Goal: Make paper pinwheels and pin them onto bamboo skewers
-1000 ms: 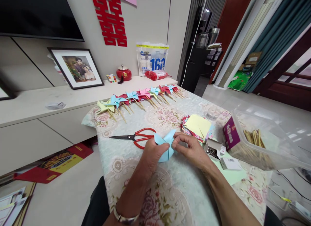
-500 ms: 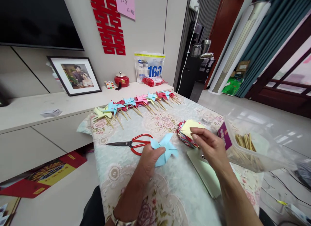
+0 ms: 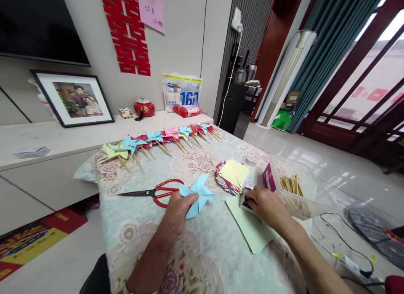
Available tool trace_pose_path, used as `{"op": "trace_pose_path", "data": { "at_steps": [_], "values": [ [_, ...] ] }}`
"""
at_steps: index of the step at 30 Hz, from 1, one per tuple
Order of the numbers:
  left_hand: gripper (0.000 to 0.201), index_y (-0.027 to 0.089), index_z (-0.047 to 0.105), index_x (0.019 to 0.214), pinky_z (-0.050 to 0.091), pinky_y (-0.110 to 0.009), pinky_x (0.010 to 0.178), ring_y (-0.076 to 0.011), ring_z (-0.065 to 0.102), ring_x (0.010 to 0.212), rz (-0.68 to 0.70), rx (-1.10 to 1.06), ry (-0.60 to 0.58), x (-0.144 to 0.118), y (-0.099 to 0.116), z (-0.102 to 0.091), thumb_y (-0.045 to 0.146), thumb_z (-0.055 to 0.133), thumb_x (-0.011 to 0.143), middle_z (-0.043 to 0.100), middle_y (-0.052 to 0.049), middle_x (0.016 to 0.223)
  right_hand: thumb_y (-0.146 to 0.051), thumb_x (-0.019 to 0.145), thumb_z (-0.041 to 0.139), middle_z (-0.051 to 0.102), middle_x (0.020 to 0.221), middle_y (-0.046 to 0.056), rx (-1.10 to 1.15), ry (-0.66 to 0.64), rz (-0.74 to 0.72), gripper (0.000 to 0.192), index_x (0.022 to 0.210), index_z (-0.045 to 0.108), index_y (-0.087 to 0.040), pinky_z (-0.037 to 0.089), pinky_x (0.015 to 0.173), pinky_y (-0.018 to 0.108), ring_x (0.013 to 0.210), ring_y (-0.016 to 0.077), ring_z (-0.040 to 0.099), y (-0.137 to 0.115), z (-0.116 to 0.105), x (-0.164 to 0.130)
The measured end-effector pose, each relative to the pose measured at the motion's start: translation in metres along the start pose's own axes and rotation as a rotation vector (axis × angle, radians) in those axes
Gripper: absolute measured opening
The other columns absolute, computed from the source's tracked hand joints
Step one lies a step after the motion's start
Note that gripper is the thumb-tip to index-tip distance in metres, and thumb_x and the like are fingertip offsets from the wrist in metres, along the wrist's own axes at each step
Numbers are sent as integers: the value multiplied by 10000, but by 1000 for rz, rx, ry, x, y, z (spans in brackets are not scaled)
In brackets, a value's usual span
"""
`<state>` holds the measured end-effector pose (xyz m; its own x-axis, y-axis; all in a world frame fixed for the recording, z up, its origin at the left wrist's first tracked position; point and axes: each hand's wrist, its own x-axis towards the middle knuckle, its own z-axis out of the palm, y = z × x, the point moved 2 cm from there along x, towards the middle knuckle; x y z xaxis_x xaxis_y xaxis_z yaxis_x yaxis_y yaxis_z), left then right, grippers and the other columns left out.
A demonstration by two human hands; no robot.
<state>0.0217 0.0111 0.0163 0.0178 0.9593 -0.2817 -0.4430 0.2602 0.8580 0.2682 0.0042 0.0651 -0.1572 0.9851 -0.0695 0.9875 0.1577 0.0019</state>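
My left hand [image 3: 180,207] pinches a light blue paper pinwheel [image 3: 199,196] between thumb and fingers, above the cloth. Red-handled scissors [image 3: 154,193] lie just left of it, blades pointing left. My right hand [image 3: 264,203] reaches into a small open box [image 3: 245,199], its fingers bent together; the fingertips and whatever they touch are hidden inside. Under that box are pale green paper sheets [image 3: 249,228]. Behind it sits a stack of coloured paper squares [image 3: 234,173], topped by a yellow one with cut corners.
Finished pinwheels on sticks [image 3: 154,137] lie in a row along the table's far edge. A clear plastic tub [image 3: 311,197] with wooden sticks [image 3: 291,185] stands at the right. A small clear round container [image 3: 252,158] is behind the stack. Cables [image 3: 344,235] run across the floor.
My right hand has moved from the yellow paper on the stack down into the small box. My left hand still holds the blue pinwheel. The view has turned somewhat to the right.
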Motion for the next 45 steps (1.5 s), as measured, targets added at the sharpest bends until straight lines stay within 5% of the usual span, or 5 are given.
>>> {"op": "trace_pose_path", "data": {
  "at_steps": [5, 13, 21, 31, 45],
  "values": [
    [273, 184, 502, 504, 298, -215, 459, -80, 389, 437, 32, -52, 26, -1, -1, 0, 245, 767, 529, 473, 66, 454, -115, 843, 510, 713, 907, 118, -8, -55, 7, 204, 799, 698, -181, 309, 591, 288, 813, 246, 678, 0, 14, 12],
    [274, 175, 542, 557, 343, -220, 502, -98, 453, 495, 68, -114, 50, -1, -3, 3, 288, 789, 519, 518, 54, 511, -78, 798, 464, 720, 860, 107, 28, -11, -8, 220, 748, 648, -187, 271, 567, 293, 744, 233, 669, 5, 22, 14],
    [290, 182, 517, 551, 333, -217, 492, -94, 443, 491, 60, -161, 142, -9, -1, 28, 282, 785, 501, 519, 56, 507, -108, 813, 452, 684, 817, 86, 156, 93, -26, 208, 729, 624, -190, 273, 563, 284, 671, 194, 618, 15, 24, 11],
    [283, 204, 539, 656, 404, -246, 567, -135, 511, 575, 69, -191, 110, -16, -30, 38, 326, 771, 547, 563, 45, 598, -190, 700, 480, 656, 655, 24, 712, 257, 65, 156, 578, 403, -247, 389, 568, 284, 613, 193, 598, 17, 16, 5],
    [251, 201, 553, 616, 369, -247, 532, -125, 465, 524, 77, -200, 119, -18, -26, 39, 305, 768, 538, 544, 48, 558, -193, 730, 598, 595, 584, -41, 1439, -50, -143, 127, 656, 497, -210, 424, 532, 252, 507, 126, 571, -30, 23, 3]
  ]
}}
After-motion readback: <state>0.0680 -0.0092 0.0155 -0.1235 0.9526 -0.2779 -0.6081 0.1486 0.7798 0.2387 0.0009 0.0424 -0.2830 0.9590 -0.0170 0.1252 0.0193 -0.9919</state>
